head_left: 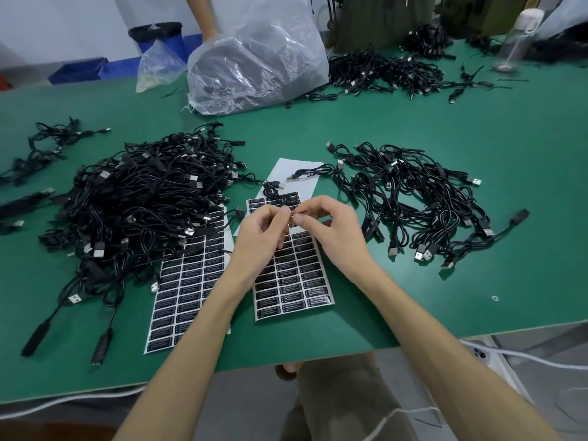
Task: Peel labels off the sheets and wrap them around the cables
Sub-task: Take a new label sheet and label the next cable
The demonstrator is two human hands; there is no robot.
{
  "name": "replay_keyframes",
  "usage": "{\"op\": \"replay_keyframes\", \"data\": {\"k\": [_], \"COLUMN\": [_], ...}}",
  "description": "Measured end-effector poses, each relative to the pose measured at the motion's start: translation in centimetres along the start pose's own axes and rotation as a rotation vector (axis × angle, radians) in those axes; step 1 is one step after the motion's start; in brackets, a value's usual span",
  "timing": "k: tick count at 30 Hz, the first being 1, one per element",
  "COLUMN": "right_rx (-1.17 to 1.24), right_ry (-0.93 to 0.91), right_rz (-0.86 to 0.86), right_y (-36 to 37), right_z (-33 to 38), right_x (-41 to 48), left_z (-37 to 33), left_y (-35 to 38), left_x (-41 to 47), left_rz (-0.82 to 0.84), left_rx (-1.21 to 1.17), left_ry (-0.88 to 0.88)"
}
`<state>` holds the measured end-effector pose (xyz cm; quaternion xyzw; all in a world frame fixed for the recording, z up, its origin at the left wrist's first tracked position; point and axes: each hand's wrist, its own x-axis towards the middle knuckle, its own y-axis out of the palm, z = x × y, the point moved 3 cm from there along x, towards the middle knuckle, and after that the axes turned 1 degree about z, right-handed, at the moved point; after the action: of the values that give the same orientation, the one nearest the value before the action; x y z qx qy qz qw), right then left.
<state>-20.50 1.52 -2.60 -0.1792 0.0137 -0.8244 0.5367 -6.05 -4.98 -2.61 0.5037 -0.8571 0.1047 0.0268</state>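
**Both hands pinched on one cable over the label sheet**

The person's two hands meet over the near middle of the green table [413, 297]. The left hand [264, 227] and the right hand [331, 224] both have thumb and fingers curled in tight, fingertips almost touching, pinching a thin black cable [275, 194]. The rest of it loops away towards the far side, ending in a USB plug. A label at the pinch is too small to make out.

Directly beneath the hands lies a label sheet [296, 278], with rows of black labels on its near part and bare white backing at its far end. A second sheet [187, 281], full of labels, lies just to its left, its far edge tucked under a big heap of cables [143, 198]. To the right of the hands is a looser spread of cables [423, 198]. At the far side sits a crumpled clear plastic bag [257, 58], with another cable pile [381, 71] to its right.
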Motion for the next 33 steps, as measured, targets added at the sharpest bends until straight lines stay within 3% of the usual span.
{"op": "replay_keyframes", "data": {"k": [11,24,33], "right_rx": [0.344,0.358,0.199], "right_ry": [0.201,0.168,0.135], "right_rz": [0.016,-0.007,0.020], "right_y": [-0.26,-0.33,0.05], "right_z": [-0.66,-0.75,-0.96], "right_x": [0.07,-0.02,-0.03], "left_z": [-0.23,-0.07,0.14], "left_y": [-0.09,-0.35,-0.47], "left_x": [-0.18,-0.21,-0.10], "left_rz": [0.014,-0.042,-0.081], "left_rx": [0.038,0.019,0.106], "left_ry": [0.053,0.028,0.049]}}
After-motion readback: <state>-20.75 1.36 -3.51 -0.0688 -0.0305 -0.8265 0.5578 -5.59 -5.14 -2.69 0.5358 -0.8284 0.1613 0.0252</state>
